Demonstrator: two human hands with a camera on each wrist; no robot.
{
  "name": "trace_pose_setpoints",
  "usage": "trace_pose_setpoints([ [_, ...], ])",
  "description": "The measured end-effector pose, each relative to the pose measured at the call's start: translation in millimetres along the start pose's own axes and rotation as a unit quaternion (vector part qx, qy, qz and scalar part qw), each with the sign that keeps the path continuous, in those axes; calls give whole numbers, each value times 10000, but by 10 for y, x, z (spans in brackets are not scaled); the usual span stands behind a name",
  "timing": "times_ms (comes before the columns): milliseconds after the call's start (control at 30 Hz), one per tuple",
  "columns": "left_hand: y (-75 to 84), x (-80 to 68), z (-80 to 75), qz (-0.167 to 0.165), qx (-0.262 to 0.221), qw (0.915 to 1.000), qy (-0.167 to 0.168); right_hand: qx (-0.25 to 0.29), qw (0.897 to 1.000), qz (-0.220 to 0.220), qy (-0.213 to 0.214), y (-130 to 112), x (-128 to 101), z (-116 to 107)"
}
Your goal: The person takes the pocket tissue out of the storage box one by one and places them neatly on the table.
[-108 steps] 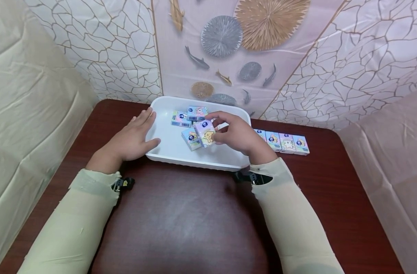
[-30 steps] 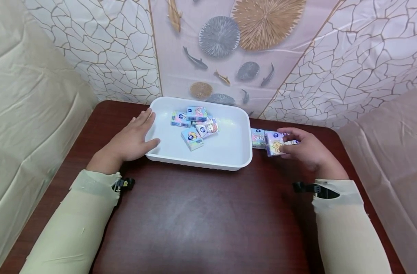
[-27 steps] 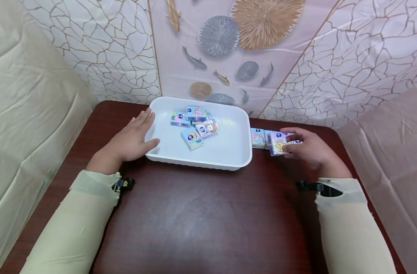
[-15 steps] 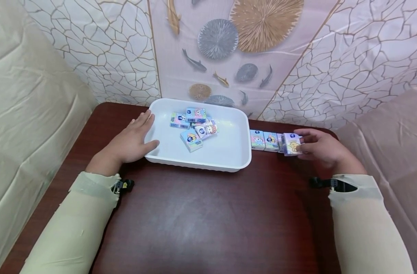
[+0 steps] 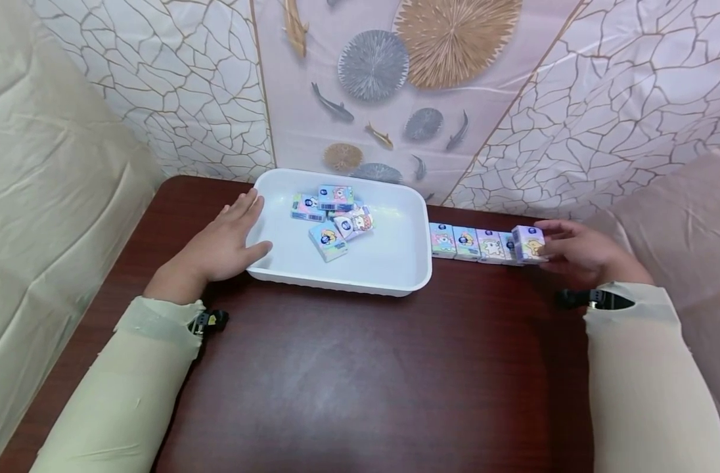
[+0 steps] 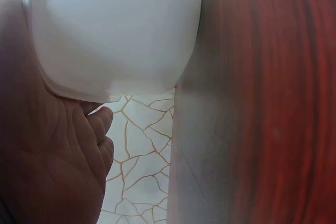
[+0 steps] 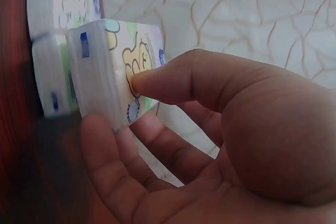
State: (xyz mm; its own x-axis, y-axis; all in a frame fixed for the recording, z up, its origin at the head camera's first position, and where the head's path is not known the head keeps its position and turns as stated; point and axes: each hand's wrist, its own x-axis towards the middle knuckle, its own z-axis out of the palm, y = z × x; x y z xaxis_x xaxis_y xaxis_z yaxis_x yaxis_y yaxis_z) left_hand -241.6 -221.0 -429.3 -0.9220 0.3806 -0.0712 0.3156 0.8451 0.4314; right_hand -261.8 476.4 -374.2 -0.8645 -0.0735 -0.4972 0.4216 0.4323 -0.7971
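From the head camera, here's the reddish-brown tabletop (image 5: 336,368), hemmed in by a crackle-patterned backdrop (image 5: 188,85) behind it and pale, wrinkled cloths (image 5: 41,164) on both sides. One white tray (image 5: 389,263) sits near the far edge, and there's the left hand (image 5: 223,236), laid against its left rim, fingers straight and thumb spread away. Inside, count four tissue packs (image 5: 328,242) plainly visible, bunched and overlapping, hiding parts of one another. Just right of the tray, a row of packs (image 5: 466,244), four of them, side by side along the tabletop, and the tray's wall fills the space at the row's left. At the right end comes the right hand (image 5: 587,253), pinching one more, the purple pack (image 5: 529,244), which blocks part of the fourth in the row. That's nine in sight! Two sleeves (image 5: 644,368), two black wrist straps (image 5: 593,299). Over to the left wrist: the tray's pale wall looms large, palm up against it, fingers partly hidden behind the rim. And the right wrist: thumb on the bear-like print, fingers at the other side, one pack pinched and tilted, two row packs just beside it; whether they touch, I can't tell.
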Motion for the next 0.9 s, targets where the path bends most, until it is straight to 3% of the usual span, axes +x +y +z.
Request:
trace_pose_setpoints([
  [433,-9,0,-4,-70,25,10000,-35,348,9973,650,20,171,123,-270],
  [633,-10,3,-3,-3,13,10000,-23,285,9969,737,9,218,124,-311],
  [900,-20,4,4,24,-8,10000,8,608,9959,661,113,254,184,-241],
])
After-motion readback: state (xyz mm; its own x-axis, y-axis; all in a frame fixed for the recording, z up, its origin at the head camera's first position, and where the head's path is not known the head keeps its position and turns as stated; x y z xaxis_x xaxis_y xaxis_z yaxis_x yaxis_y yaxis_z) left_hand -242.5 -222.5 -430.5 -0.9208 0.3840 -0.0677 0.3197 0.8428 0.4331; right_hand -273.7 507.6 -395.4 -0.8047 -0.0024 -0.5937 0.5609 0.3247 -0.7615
